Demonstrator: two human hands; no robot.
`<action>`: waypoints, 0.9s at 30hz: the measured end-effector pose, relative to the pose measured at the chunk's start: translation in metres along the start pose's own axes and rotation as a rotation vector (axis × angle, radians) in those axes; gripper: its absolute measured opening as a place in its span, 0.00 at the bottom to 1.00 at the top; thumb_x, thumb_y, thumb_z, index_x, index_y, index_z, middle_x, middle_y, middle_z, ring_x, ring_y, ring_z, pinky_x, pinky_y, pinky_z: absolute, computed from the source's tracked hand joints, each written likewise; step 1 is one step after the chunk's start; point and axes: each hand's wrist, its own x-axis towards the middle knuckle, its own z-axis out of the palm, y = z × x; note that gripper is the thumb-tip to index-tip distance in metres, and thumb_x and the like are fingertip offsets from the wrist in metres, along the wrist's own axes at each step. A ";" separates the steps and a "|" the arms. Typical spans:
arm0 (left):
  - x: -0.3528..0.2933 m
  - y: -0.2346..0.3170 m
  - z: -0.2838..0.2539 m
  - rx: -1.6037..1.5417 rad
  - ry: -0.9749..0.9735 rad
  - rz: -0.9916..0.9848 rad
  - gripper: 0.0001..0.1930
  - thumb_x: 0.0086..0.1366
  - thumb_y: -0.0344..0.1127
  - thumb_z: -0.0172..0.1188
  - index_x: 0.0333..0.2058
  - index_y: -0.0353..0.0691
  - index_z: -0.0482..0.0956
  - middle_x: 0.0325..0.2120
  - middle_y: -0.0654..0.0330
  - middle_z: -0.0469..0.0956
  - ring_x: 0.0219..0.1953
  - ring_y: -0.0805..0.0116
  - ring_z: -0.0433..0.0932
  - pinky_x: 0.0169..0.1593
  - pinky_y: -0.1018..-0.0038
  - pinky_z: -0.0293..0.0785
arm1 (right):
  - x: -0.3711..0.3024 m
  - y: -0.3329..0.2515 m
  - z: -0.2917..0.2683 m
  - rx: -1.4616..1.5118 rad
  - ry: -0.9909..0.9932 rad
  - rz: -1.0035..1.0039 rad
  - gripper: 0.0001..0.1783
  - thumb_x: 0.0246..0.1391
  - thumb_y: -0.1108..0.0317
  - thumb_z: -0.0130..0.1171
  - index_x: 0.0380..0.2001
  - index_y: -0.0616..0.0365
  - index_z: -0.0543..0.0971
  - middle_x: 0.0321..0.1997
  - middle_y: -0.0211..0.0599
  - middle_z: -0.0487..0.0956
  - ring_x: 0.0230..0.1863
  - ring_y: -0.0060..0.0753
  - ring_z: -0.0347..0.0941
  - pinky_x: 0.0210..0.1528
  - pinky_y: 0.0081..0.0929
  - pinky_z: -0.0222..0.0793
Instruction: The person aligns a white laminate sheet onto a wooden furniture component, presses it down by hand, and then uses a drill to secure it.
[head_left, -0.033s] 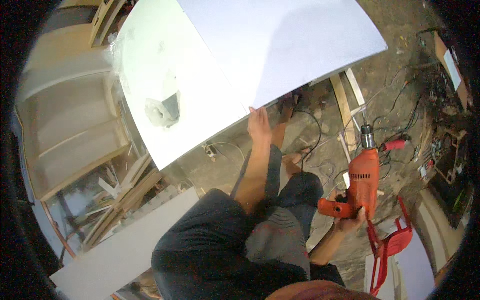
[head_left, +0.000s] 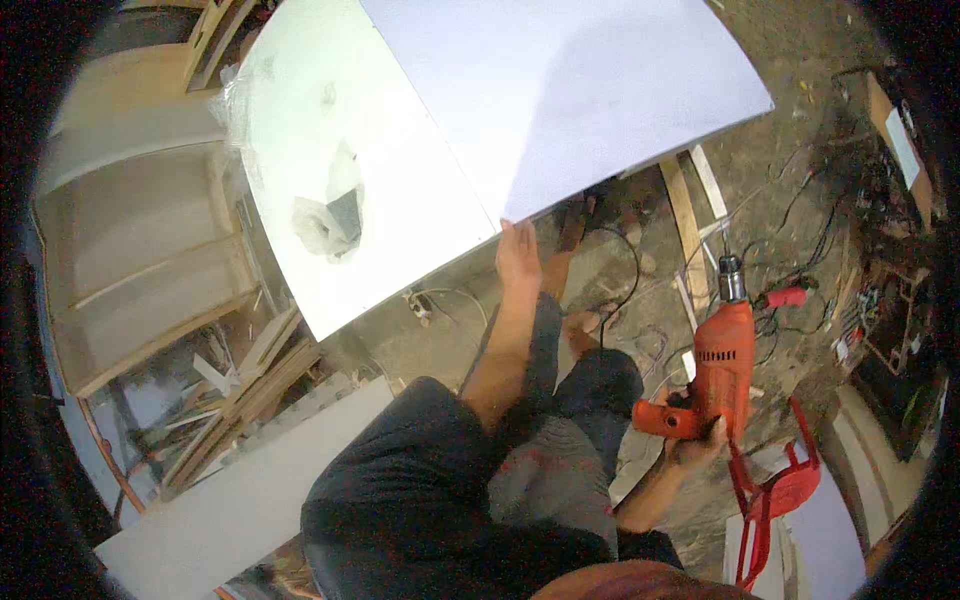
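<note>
My left hand (head_left: 519,258) grips the near edge of a large white panel (head_left: 600,110), close to a seam where a brighter section meets a shaded one. My right hand (head_left: 700,448) is wrapped around the rear of an orange power drill (head_left: 724,355), partly hidden behind its body. The drill stays apart from the panel, off to its right, with its silver chuck (head_left: 732,278) and thin bit pointing away from me. On the bright section of the panel lies a crumpled, whitish and grey scrap (head_left: 335,222).
A red plastic chair (head_left: 790,490) stands at lower right. Cables and a pink-handled tool (head_left: 783,298) lie on the floor near wooden strips (head_left: 685,215). At left are a wooden cabinet frame (head_left: 150,270), scrap wood (head_left: 240,400) and a long white board (head_left: 250,480).
The view has shifted very slightly; my left hand stays on the panel edge and my right hand keeps hold of the drill.
</note>
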 end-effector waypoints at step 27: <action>0.239 0.181 0.220 2.211 -0.076 1.074 0.44 0.63 0.61 0.39 0.61 0.26 0.43 0.64 0.43 0.43 0.67 0.50 0.39 0.65 0.49 0.35 | 0.027 -0.122 0.239 -0.221 0.328 0.001 0.36 0.48 0.50 0.53 0.56 0.60 0.62 0.52 0.46 0.67 0.47 0.49 0.68 0.44 0.44 0.69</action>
